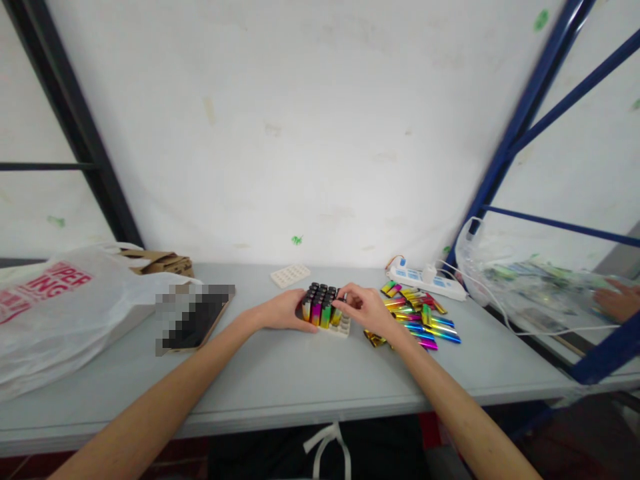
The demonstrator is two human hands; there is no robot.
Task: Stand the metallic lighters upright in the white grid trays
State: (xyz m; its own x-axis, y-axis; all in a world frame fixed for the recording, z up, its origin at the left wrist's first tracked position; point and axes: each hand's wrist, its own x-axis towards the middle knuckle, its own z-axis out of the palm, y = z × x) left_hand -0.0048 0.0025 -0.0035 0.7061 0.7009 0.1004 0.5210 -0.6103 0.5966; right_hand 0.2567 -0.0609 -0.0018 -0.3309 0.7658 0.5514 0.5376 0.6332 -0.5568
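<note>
A white tray (344, 329) with round holes stands on the table, several shiny coloured lighters (316, 311) with black tops upright in it. My left hand (287, 311) is wrapped around the left side of the tray and its lighters, thumb at the front. At the right of the group, my right hand (364, 305) pinches a gold lighter (337, 315) near its top. Some holes along the tray's right edge are bare. Just right of my right hand lies a loose pile of metallic lighters (425, 320) in gold, blue, red and purple.
Behind the hands lies another white holed tray (290, 275). A phone (200, 317) and a white plastic bag (75, 307) are at the left. A power strip (427, 281) with cables runs behind the pile. Beyond the blue frame (500, 167), another person's hand (617, 300) shows.
</note>
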